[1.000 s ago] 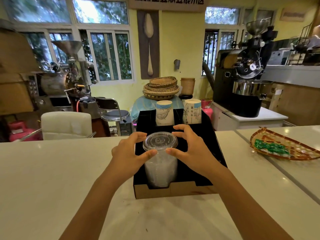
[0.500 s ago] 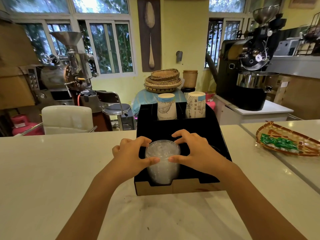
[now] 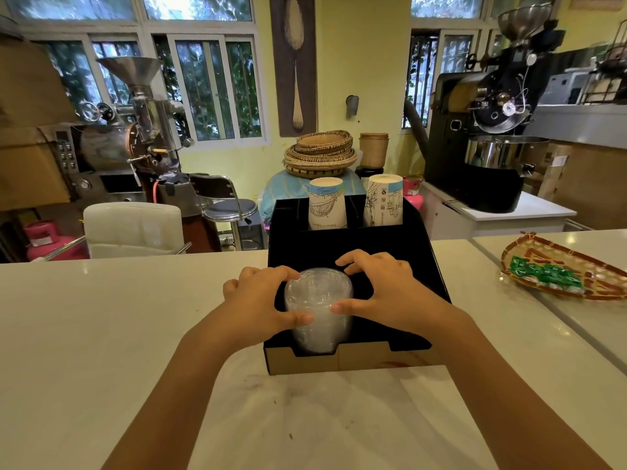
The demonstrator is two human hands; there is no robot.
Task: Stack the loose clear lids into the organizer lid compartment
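clear lid stack [image 3: 319,307]: seated lower than a second ago, in the front-left compartment of the black organizer [image 3: 353,359] on the bench [image 3: 101,334]. left hand [image 3: 259,300] and right hand [image 3: 386,293]: both grasping the stack's top, thumbs in front, fingers behind.

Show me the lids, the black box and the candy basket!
lids [image 3: 319,300], head view, top of the clear stack.
black box [image 3: 431,266], head view, right wall.
candy basket [image 3: 529,247], head view, woven rim.

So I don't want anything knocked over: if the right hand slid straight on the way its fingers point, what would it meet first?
The right hand points left, across the stack of clear lids, which its fingertips already touch. Past that, probably the left hand.
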